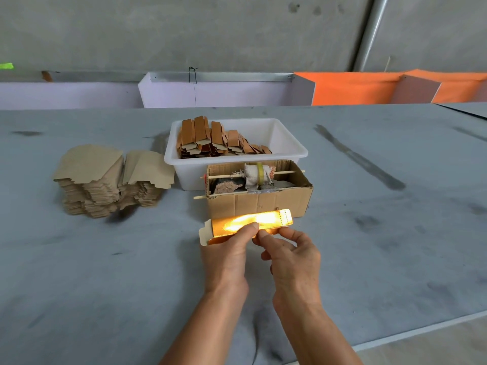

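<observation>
A long, narrow gold-foil carton blank (274,218) hangs just above the grey table, glaring in the light, with a pale flap at its left end. My left hand (226,255) holds it from below, thumb pressed on the shiny face near the middle. My right hand (290,252) pinches the lower edge just right of that thumb. Right behind the blank stands an open brown cardboard box (261,204) with a cloth roll on a wooden stick across its top.
A white plastic tub (287,151) behind the box holds several folded gold cartons (210,138). A tall stack of flat tan blanks (110,180) lies to the left. The grey table (369,246) ends at front right; lilac and orange panels line the far side.
</observation>
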Demonstrator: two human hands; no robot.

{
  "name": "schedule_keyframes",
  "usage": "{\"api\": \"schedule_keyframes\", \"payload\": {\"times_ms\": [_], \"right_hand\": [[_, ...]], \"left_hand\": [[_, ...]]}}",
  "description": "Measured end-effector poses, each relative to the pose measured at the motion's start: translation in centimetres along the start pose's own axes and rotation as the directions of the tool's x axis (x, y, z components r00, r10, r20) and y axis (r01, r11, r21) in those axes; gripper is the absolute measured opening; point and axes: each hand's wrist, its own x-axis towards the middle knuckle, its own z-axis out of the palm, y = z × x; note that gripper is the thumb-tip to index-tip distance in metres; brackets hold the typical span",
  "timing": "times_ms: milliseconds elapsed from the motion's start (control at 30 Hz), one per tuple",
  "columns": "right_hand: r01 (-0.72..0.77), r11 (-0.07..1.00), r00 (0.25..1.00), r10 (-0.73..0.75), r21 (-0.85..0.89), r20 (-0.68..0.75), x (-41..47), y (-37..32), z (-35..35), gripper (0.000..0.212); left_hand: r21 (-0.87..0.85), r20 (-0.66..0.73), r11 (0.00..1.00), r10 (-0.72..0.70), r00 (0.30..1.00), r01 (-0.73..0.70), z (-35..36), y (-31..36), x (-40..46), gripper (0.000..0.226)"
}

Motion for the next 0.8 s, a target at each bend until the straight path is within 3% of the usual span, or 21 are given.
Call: {"api": "schedule_keyframes", "payload": {"times_ms": [267, 400, 500, 633, 800], "right_hand": [[-0.090, 0.970, 0.996, 0.085, 0.228, 0.029, 0.1, 0.6, 0.7, 0.041], [-0.134, 0.955, 0.991, 0.127, 0.263, 0.047, 0.2, 0.9, 1.0, 0.046], [-0.147, 0.953, 0.989, 0.139, 0.264, 0.050, 0.5, 1.1, 1.0, 0.039], [-0.149, 0.955, 0.989, 0.144, 0.257, 0.040, 0.9, 1.0, 1.0, 0.013], [-0.186, 0.943, 0.983, 0.180, 0.277, 0.049, 1.0, 0.7, 0.9, 0.015]], "left_hand": [[-0.045, 0.016, 0.997, -0.056, 0.998, 0.057, 0.4, 0.7, 0.4, 0.020], [-0.068, 0.028, 0.993, -0.090, 0.996, 0.092, 0.5, 1.0, 0.6, 0.022], [-0.050, 0.055, 0.993, -0.105, 0.993, 0.108, 0.4, 1.2, 0.6, 0.028], [-0.021, 0.076, 0.990, -0.138, 0.987, 0.140, 0.1, 1.3, 0.8, 0.033], [0.016, 0.159, 0.988, -0.154, 0.975, 0.153, -0.5, 1.4, 0.6, 0.014]]}}
